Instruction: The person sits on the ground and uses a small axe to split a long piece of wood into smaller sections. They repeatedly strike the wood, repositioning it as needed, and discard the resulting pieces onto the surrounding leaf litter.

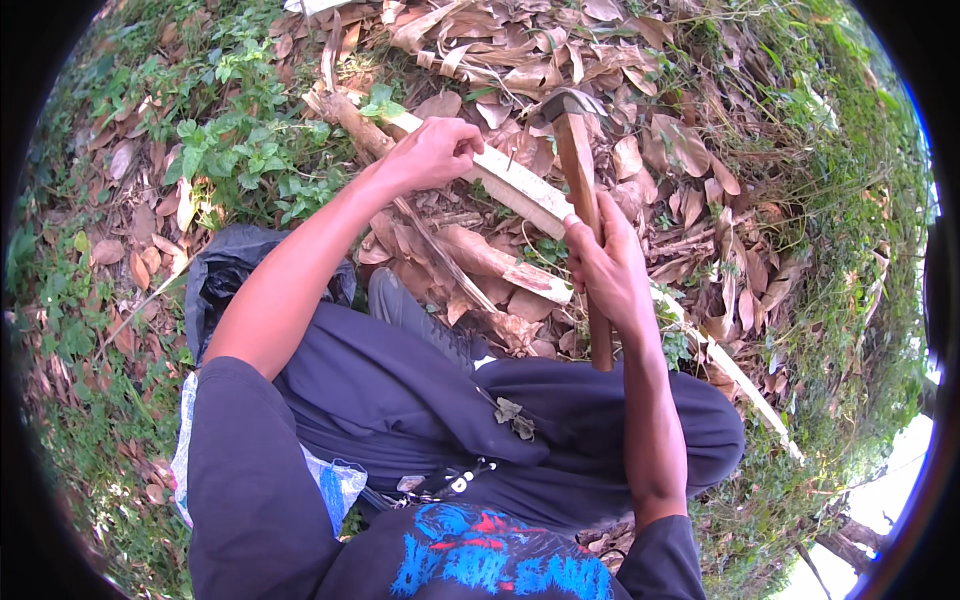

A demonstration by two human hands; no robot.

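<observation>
Head view: a person crouches over leaf litter, the left hand (432, 152) wrapped around the upper end of a long pale stick (520, 190) that runs diagonally down to the right. The right hand (605, 265) is clenched mid-handle on a hatchet (575, 150), head raised just above the stick, between both hands.

Tool: brown wooden-handled hatchet with dark curved metal head (578, 180); handle near upright, head uppermost, just above the stick; gripped mid-handle, butt end pointing down toward the person's lap.
Stick: long pale split length of wood, creamy cut face with bark edge (520, 190); lies slanting across the dry leaves, passing behind the hatchet handle; upper end held, lower end running off to the right.
</observation>
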